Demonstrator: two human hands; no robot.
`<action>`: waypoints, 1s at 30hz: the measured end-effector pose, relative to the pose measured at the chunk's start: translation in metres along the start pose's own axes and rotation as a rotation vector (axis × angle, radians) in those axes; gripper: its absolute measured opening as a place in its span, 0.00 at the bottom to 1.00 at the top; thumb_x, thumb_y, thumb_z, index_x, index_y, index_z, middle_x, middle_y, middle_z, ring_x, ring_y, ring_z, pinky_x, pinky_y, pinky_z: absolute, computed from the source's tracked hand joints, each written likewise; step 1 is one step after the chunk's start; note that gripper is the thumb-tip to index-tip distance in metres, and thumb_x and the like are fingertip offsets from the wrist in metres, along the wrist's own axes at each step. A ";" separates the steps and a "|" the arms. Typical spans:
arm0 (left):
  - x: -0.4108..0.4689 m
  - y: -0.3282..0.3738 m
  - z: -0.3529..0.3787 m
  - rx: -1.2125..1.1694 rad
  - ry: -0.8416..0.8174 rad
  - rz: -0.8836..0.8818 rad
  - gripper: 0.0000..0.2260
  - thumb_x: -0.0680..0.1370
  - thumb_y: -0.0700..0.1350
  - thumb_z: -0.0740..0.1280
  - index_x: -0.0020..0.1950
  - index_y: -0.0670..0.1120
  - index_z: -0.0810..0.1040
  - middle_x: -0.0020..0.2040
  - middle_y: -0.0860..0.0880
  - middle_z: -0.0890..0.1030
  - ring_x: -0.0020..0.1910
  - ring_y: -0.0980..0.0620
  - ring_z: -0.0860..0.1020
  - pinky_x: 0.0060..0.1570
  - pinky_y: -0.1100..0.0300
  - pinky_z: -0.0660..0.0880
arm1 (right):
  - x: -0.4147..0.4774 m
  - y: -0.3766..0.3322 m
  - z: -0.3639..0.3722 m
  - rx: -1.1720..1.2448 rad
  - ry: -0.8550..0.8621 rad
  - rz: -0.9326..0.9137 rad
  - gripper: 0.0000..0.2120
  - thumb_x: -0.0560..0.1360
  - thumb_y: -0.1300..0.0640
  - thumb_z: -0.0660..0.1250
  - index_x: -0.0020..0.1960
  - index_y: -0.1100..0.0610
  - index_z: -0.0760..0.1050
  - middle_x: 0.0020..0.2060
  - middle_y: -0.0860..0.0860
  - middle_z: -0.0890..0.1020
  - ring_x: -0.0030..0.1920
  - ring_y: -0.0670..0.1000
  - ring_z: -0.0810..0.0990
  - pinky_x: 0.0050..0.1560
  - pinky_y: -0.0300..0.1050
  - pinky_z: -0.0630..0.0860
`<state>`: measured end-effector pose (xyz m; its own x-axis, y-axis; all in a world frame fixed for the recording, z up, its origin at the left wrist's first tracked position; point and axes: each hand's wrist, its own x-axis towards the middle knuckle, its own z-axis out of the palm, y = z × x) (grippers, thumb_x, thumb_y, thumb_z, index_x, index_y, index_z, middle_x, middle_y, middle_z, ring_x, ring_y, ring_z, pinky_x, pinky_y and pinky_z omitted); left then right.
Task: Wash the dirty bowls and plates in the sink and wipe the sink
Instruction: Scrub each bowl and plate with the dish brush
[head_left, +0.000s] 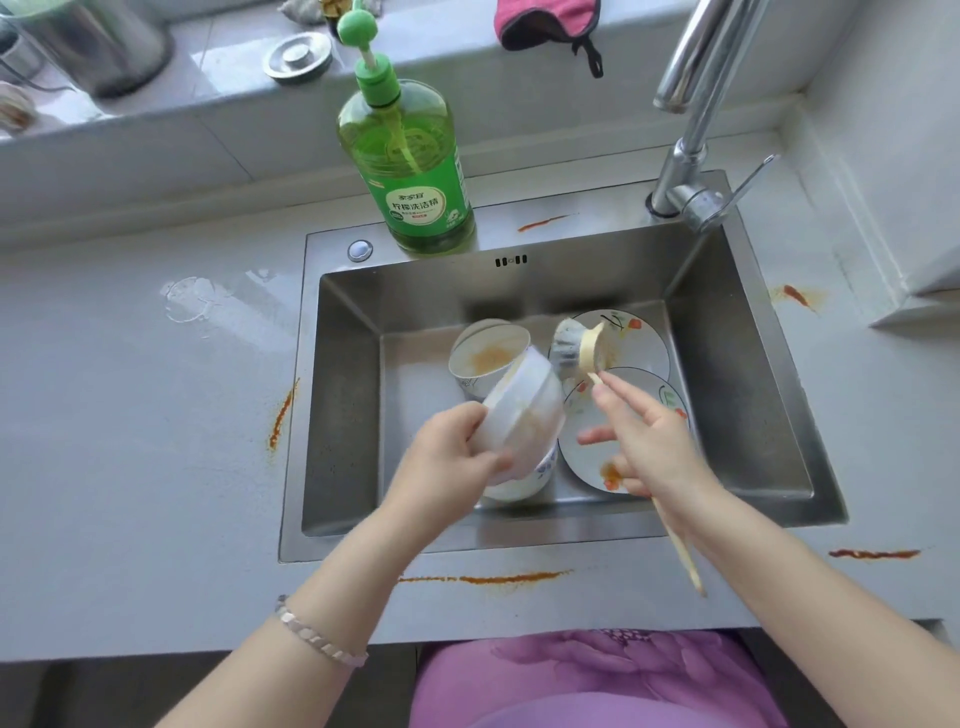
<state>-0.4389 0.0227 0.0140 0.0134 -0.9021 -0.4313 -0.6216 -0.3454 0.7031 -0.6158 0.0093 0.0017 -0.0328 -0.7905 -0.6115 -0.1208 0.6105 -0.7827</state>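
Grey countertop (130, 415) around a steel sink (343, 415), streaked with orange-red stains along the front edge and at both sides. Green dish soap bottle (410, 171) standing on the sink's back rim, chrome faucet (691, 171) at the back right corner. Left hand (447, 457) over the basin, fingers closed around a tilted white bowl (524, 410) with yellowish residue on its rim. Right hand (649, 441) gripping the wooden handle of a dish brush (576, 348), bristle head raised just beside that bowl. Below, on the sink floor: second dirty bowl (483, 358) toward the back, third bowl (524, 483) partly hidden under the held one, two flowered plates (644, 348) overlapping at the right, the nearer one stained orange.
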 end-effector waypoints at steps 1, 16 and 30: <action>0.001 0.001 -0.006 -0.135 -0.008 -0.043 0.10 0.70 0.33 0.70 0.38 0.48 0.76 0.32 0.53 0.76 0.32 0.53 0.73 0.34 0.61 0.69 | 0.001 0.000 -0.005 -0.126 0.003 -0.065 0.16 0.77 0.47 0.61 0.65 0.42 0.72 0.29 0.44 0.79 0.20 0.41 0.67 0.26 0.30 0.62; -0.004 -0.010 -0.030 -0.318 -0.083 -0.065 0.09 0.69 0.32 0.73 0.46 0.42 0.80 0.37 0.46 0.83 0.36 0.53 0.80 0.32 0.62 0.76 | -0.027 -0.029 -0.014 -0.564 -0.280 -0.297 0.15 0.80 0.58 0.59 0.64 0.45 0.74 0.16 0.32 0.67 0.26 0.33 0.71 0.56 0.43 0.74; -0.009 -0.011 -0.036 -0.408 -0.073 -0.016 0.11 0.65 0.36 0.75 0.45 0.43 0.80 0.36 0.47 0.83 0.36 0.52 0.80 0.31 0.62 0.76 | -0.024 -0.034 -0.018 -0.488 -0.303 -0.290 0.15 0.80 0.58 0.59 0.61 0.41 0.70 0.25 0.28 0.74 0.36 0.31 0.78 0.53 0.37 0.71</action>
<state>-0.4037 0.0253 0.0309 -0.0436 -0.8801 -0.4728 -0.2596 -0.4470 0.8560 -0.6283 0.0065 0.0451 0.3421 -0.8278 -0.4446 -0.5226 0.2256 -0.8222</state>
